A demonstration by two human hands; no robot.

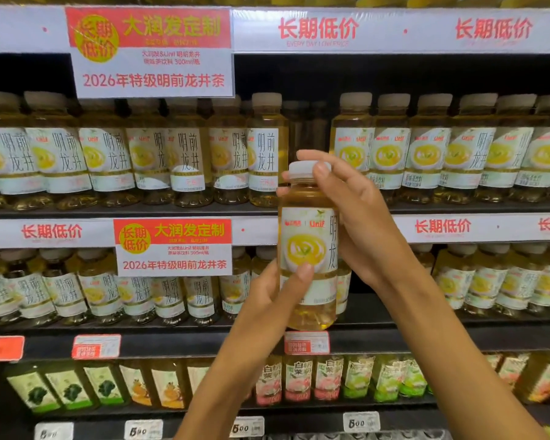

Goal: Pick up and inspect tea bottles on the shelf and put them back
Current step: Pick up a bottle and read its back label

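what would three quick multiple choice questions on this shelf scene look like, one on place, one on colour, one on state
1. Where is the gap in the rows of bottles?
A. top row shown, behind the held bottle's cap
B. far left of the bottom row
C. far right of the middle row

2. What colour is the held bottle's cap?
A. red
B. white
C. green

3. How is the bottle held?
A. one hand only
B. resting on the shelf, untouched
C. both hands, upright

Answers:
1 A: the gap sits in that row, just above the cap.
2 B: the cap on the bottle is white.
3 C: the left hand grips the lower part, the right hand the neck and cap.
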